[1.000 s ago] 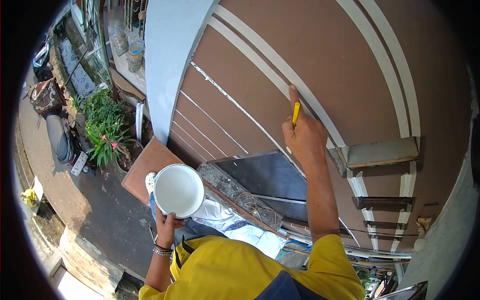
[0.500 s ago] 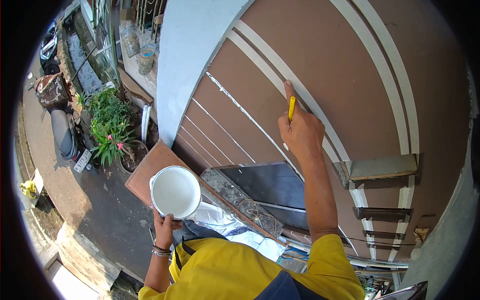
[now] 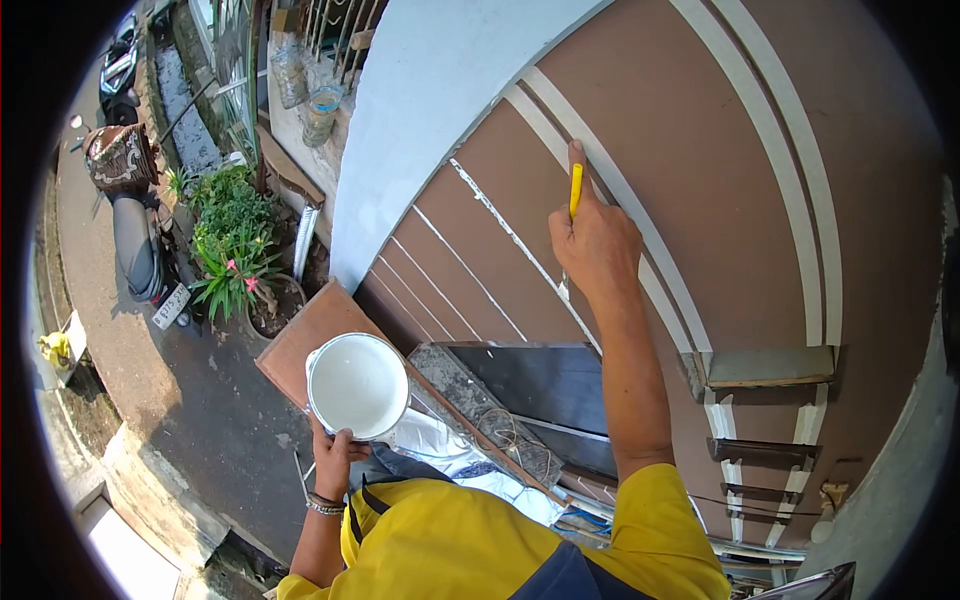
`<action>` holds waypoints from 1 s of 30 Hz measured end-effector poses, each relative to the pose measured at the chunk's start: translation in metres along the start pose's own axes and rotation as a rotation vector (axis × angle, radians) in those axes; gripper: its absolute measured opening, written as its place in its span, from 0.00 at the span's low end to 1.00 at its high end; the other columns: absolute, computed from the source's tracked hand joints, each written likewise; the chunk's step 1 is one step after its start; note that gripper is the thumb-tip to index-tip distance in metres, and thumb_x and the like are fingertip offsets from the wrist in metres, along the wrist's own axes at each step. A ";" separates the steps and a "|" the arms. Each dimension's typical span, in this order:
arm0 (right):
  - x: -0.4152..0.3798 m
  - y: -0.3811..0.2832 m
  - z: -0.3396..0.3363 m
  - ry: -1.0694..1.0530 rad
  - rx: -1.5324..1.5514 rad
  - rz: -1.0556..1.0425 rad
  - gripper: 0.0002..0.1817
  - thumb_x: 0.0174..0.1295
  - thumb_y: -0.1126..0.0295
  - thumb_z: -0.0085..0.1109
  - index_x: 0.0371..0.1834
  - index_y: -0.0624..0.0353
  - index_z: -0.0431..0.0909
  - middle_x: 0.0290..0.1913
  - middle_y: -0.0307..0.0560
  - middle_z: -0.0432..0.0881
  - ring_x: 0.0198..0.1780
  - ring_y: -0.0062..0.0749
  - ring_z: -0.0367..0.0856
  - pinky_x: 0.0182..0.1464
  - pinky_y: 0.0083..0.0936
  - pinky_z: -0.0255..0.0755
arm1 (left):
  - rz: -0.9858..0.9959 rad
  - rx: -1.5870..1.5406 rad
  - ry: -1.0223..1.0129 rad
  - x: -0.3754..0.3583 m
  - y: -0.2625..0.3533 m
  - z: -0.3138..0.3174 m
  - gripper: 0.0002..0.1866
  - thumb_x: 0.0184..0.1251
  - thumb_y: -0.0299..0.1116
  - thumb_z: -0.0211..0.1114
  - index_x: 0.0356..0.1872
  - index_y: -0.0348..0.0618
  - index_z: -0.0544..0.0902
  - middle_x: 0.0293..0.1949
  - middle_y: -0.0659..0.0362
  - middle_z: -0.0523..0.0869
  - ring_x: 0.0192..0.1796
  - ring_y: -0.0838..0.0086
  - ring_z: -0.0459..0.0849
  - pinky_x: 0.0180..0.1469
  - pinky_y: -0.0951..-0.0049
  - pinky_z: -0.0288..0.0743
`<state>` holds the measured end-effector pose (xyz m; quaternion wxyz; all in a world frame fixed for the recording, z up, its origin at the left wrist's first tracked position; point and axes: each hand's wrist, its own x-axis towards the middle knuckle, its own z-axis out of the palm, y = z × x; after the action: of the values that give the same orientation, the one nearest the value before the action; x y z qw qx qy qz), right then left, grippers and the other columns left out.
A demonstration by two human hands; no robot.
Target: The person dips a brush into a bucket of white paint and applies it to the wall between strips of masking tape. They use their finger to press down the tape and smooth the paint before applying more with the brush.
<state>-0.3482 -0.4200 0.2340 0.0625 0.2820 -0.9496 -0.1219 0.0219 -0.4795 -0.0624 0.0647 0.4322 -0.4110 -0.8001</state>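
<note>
My left hand (image 3: 337, 457) grips the rim of a white bucket (image 3: 358, 386) with white paint inside, thumb over the edge. In my right hand (image 3: 600, 235) is a small paintbrush with a yellow handle (image 3: 576, 190). Its handle points up past the knuckles, and a whitish tip shows below the fist. The index finger stretches out onto the brown wall (image 3: 690, 180), at the groove between two strips of pale masking tape (image 3: 640, 225). To the left of this hand, a ragged white line (image 3: 500, 220) and thinner white lines run along the wall.
A brown board (image 3: 318, 325) lies beneath the bucket. Potted plants (image 3: 235, 240) and a parked motorbike (image 3: 140, 240) stand to the left along the paved lane. A dark window pane (image 3: 545, 385) and coiled wire (image 3: 500, 435) are below the right arm. A ledge (image 3: 770, 366) juts from the wall.
The view has shifted, so the wall and plants appear further right. My right fingertip is further up along the tape groove. The bucket stays in my left hand.
</note>
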 end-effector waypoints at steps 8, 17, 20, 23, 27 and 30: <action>0.028 -0.018 -0.002 0.065 0.014 -0.066 0.41 0.65 0.63 0.54 0.83 0.55 0.53 0.19 0.50 0.82 0.21 0.41 0.84 0.26 0.35 0.78 | 0.000 0.000 0.009 0.007 0.006 -0.013 0.42 0.70 0.27 0.51 0.82 0.49 0.43 0.41 0.47 0.87 0.29 0.68 0.89 0.29 0.72 0.87; 0.055 -0.041 -0.012 0.077 0.030 -0.098 0.40 0.64 0.64 0.53 0.82 0.54 0.56 0.17 0.49 0.79 0.20 0.41 0.81 0.26 0.37 0.77 | 0.012 0.003 0.033 0.015 0.018 -0.017 0.40 0.70 0.27 0.50 0.82 0.50 0.45 0.39 0.49 0.87 0.28 0.69 0.89 0.29 0.73 0.87; 0.061 -0.045 -0.014 0.067 0.020 -0.112 0.41 0.63 0.65 0.52 0.82 0.53 0.55 0.18 0.50 0.80 0.20 0.40 0.81 0.27 0.35 0.77 | 0.006 0.011 0.037 0.016 0.021 -0.016 0.40 0.70 0.26 0.50 0.82 0.50 0.45 0.39 0.49 0.87 0.29 0.69 0.89 0.30 0.72 0.87; 0.064 -0.046 -0.008 0.085 0.027 -0.125 0.41 0.63 0.65 0.53 0.82 0.54 0.55 0.17 0.49 0.79 0.19 0.41 0.81 0.26 0.36 0.76 | 0.007 0.010 0.031 0.017 0.020 -0.016 0.41 0.70 0.26 0.50 0.82 0.49 0.44 0.39 0.48 0.87 0.29 0.69 0.89 0.30 0.72 0.87; 0.057 -0.046 -0.006 0.070 0.084 -0.131 0.41 0.63 0.65 0.54 0.82 0.55 0.55 0.16 0.48 0.78 0.18 0.42 0.80 0.26 0.37 0.75 | 0.003 0.002 0.020 0.017 0.024 -0.013 0.41 0.70 0.26 0.50 0.81 0.48 0.44 0.39 0.48 0.88 0.29 0.68 0.89 0.30 0.72 0.87; 0.057 -0.043 -0.001 0.055 0.074 -0.143 0.41 0.63 0.64 0.53 0.82 0.55 0.55 0.15 0.45 0.77 0.18 0.37 0.79 0.23 0.34 0.74 | 0.006 0.006 -0.002 0.018 0.022 -0.013 0.40 0.70 0.26 0.51 0.81 0.48 0.45 0.39 0.48 0.88 0.29 0.68 0.89 0.30 0.72 0.88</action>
<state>-0.3730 -0.4867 0.2261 0.0693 0.3546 -0.9287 -0.0829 0.0149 -0.5100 -0.0618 0.0655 0.4304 -0.4149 -0.7989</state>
